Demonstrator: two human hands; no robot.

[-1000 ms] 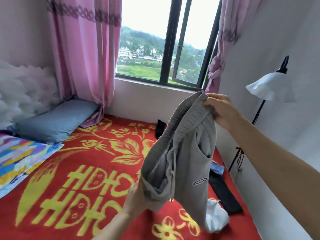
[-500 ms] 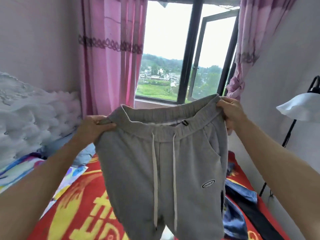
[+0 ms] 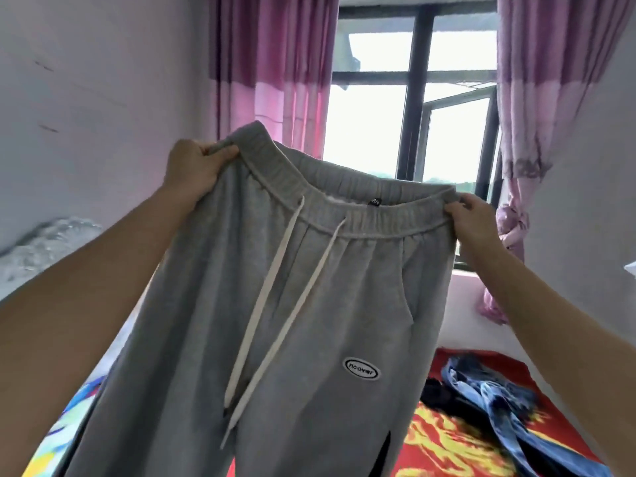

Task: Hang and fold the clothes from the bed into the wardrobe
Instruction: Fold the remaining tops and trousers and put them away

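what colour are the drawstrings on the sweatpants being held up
Off-white, or cream, against the grey sweatpants; the drawstrings show best in the head view.

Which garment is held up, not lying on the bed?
The grey drawstring sweatpants, waistband gripped by left hand and right hand; the blue denim garment and black garment lie on the red bedspread.

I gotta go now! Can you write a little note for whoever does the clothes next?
Hands: the left hand grips one end of the grey trousers at the waistband, the right hand the other; they hang spread out above the bed.
On the bed lie blue jeans and a dark garment.
Done: trousers picked up.
Left: fold or hang them, then the rest. The wardrobe is out of view.
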